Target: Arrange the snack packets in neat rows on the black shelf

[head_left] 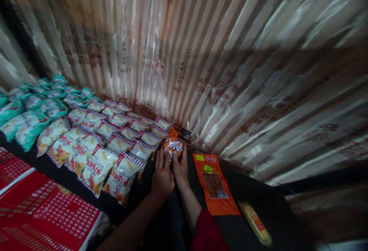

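An orange snack bag with large white lettering stands at the right end of the rows of snack bags. My left hand presses on its left front side, fingers pointing up along it. On its right side lies my right hand, so the bag is held between both hands. Just left are rows of white snack bags with red lettering and striped edges. To the right of my hands a flat orange packet with a clear window lies on the dark table.
Teal snack bags fill the table's far left. Red plastic baskets stand along the near left edge. A long yellow packet lies at the right. Behind the table hangs a pleated, shiny sheet with printed marks.
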The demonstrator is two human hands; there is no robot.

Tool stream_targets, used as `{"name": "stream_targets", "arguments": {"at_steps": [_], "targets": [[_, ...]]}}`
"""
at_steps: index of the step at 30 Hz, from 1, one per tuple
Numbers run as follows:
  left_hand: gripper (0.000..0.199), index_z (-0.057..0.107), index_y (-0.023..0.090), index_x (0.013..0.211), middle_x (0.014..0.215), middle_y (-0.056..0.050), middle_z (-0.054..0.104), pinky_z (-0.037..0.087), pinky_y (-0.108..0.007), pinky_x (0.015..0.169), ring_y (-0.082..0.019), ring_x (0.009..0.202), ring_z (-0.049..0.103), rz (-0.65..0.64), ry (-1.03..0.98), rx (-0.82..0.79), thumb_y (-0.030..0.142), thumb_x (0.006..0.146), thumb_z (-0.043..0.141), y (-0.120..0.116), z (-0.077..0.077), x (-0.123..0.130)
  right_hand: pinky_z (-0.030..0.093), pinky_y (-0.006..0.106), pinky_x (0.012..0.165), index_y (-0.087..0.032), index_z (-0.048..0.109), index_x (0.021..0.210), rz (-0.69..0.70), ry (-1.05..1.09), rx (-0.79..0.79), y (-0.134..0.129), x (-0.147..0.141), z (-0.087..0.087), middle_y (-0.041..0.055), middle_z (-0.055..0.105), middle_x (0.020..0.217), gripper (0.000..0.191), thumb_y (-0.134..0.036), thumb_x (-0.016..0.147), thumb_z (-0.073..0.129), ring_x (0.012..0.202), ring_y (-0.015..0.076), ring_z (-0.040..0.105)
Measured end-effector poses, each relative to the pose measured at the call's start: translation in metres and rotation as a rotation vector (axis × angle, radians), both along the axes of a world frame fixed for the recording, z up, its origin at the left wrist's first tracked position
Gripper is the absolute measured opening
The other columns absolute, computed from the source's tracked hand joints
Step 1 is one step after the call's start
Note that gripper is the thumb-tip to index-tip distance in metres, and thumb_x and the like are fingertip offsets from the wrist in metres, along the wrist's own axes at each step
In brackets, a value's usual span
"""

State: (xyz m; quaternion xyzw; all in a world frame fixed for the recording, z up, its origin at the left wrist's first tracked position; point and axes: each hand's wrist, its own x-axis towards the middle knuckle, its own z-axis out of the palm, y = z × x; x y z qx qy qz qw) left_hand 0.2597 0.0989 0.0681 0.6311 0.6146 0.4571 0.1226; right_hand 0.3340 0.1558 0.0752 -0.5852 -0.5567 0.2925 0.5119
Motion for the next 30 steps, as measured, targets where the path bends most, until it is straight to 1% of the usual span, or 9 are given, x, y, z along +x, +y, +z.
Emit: {"name": "stream_targets", "arguments": {"at_steps": [4, 7, 10, 14, 20, 23, 26, 30], "targets": [[0.064, 0.033, 0.01, 0.138, 0.151, -0.013, 0.017, 0.024, -0.047, 0.111, -0.026, 0.139, 0.008, -0.001, -0.001, 0.009, 0.004, 0.074, 0.04, 0.0, -0.002, 0.0, 0.037, 0.038, 0.098, -0.021, 0.031, 0.14, 0.003, 0.004, 0.009, -0.002, 0.001, 0.0, 0.0083, 0.051, 0.133, 0.068, -0.048, 0.08, 0.048, 0.123, 0.0226, 0.045], [0.066, 0.032, 0.014, 0.138, 0.151, -0.011, 0.017, 0.025, -0.048, 0.111, -0.026, 0.139, 0.009, 0.002, -0.003, 0.008, 0.004, 0.074, 0.041, 0.0, -0.004, 0.0, 0.034, 0.04, 0.102, -0.021, 0.036, 0.138, -0.001, -0.006, 0.036, -0.001, 0.002, -0.001, 0.0091, 0.047, 0.136, 0.066, -0.049, 0.08, 0.049, 0.125, 0.0227, 0.042], [0.065, 0.034, 0.015, 0.138, 0.151, -0.011, 0.018, 0.025, -0.047, 0.11, -0.027, 0.139, 0.012, 0.023, -0.007, 0.014, 0.004, 0.074, 0.042, 0.0, -0.005, 0.001, 0.029, 0.041, 0.106, -0.022, 0.041, 0.135, 0.026, -0.028, 0.034, 0.0, 0.003, -0.002, 0.0088, 0.043, 0.139, 0.062, -0.051, 0.08, 0.047, 0.128, 0.0224, 0.038], [0.062, 0.037, 0.015, 0.136, 0.149, -0.012, 0.023, 0.027, -0.048, 0.109, -0.028, 0.138, 0.018, 0.053, 0.0, 0.034, 0.006, 0.075, 0.042, 0.0, -0.005, 0.001, 0.027, 0.042, 0.107, -0.021, 0.048, 0.13, 0.031, -0.043, 0.024, 0.0, 0.003, -0.001, 0.0097, 0.044, 0.138, 0.061, -0.054, 0.079, 0.046, 0.128, 0.0231, 0.037], [0.057, 0.04, 0.01, 0.133, 0.147, -0.015, 0.027, 0.026, -0.047, 0.11, -0.028, 0.137, 0.021, 0.05, 0.01, 0.041, 0.007, 0.077, 0.041, 0.001, -0.003, 0.0, 0.03, 0.043, 0.105, -0.021, 0.05, 0.127, 0.023, -0.046, 0.012, 0.003, 0.003, -0.008, 0.0101, 0.047, 0.134, 0.057, -0.052, 0.079, 0.047, 0.125, 0.0244, 0.041], [0.057, 0.041, 0.012, 0.132, 0.147, -0.014, 0.028, 0.026, -0.047, 0.11, -0.028, 0.136, 0.022, 0.055, 0.01, 0.035, 0.006, 0.075, 0.042, 0.001, -0.002, 0.0, 0.034, 0.042, 0.102, -0.022, 0.053, 0.124, 0.02, -0.05, -0.002, 0.003, 0.004, -0.01, 0.0098, 0.053, 0.128, 0.056, -0.053, 0.078, 0.048, 0.121, 0.0244, 0.045], [0.058, 0.042, 0.01, 0.131, 0.147, -0.015, 0.027, 0.026, -0.047, 0.11, -0.028, 0.137, 0.02, 0.05, 0.023, 0.036, 0.005, 0.073, 0.042, 0.001, -0.002, 0.0, 0.037, 0.04, 0.099, -0.021, 0.058, 0.118, 0.046, -0.036, -0.001, 0.002, 0.008, -0.01, 0.0095, 0.059, 0.121, 0.052, -0.053, 0.078, 0.049, 0.116, 0.0242, 0.049], [0.058, 0.042, 0.007, 0.13, 0.146, -0.017, 0.028, 0.024, -0.046, 0.111, -0.028, 0.137, 0.021, 0.05, 0.036, 0.022, 0.004, 0.072, 0.041, 0.001, -0.003, -0.001, 0.039, 0.04, 0.098, -0.02, 0.062, 0.113, 0.087, 0.039, -0.005, 0.004, 0.017, -0.013, 0.0082, 0.063, 0.117, 0.047, -0.05, 0.084, 0.041, 0.114, 0.0223, 0.052]]}}
